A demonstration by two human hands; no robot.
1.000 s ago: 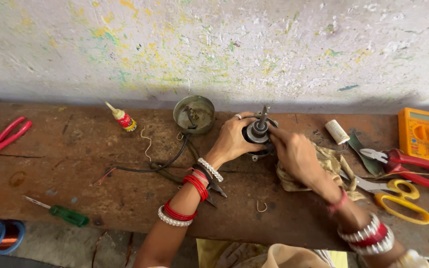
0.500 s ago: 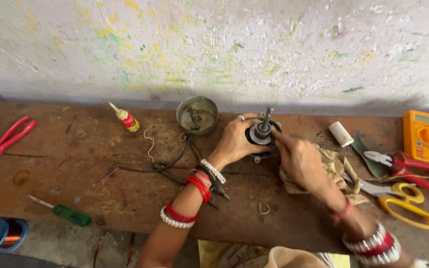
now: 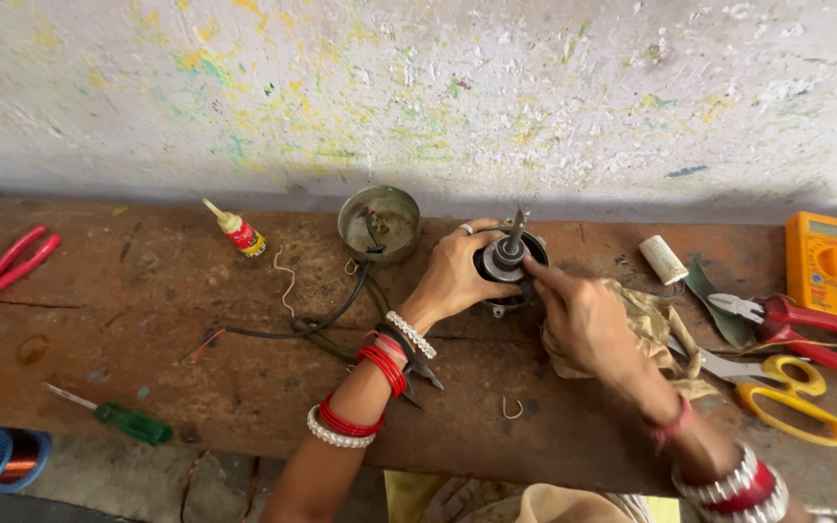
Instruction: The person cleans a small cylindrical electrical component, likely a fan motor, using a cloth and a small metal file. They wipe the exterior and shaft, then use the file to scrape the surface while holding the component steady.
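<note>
I am working at a worn, stained wooden desk (image 3: pixel 147 320) set against a paint-flecked whitewashed wall (image 3: pixel 418 87). My left hand (image 3: pixel 452 276) is curling closed around the small motor (image 3: pixel 508 266) near the desk's back edge, while my right hand (image 3: pixel 583 315) is pinching its rim above a crumpled rag (image 3: pixel 656 334).

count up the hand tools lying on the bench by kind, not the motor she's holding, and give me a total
Pliers: 2, red-handled pliers at left and red-handled pliers at right
Scissors: 1, yellow-handled scissors
Screwdrivers: 1, green-handled screwdriver
Meters: 1, orange multimeter
Total: 5

Both the left hand and right hand are on the motor.
</note>
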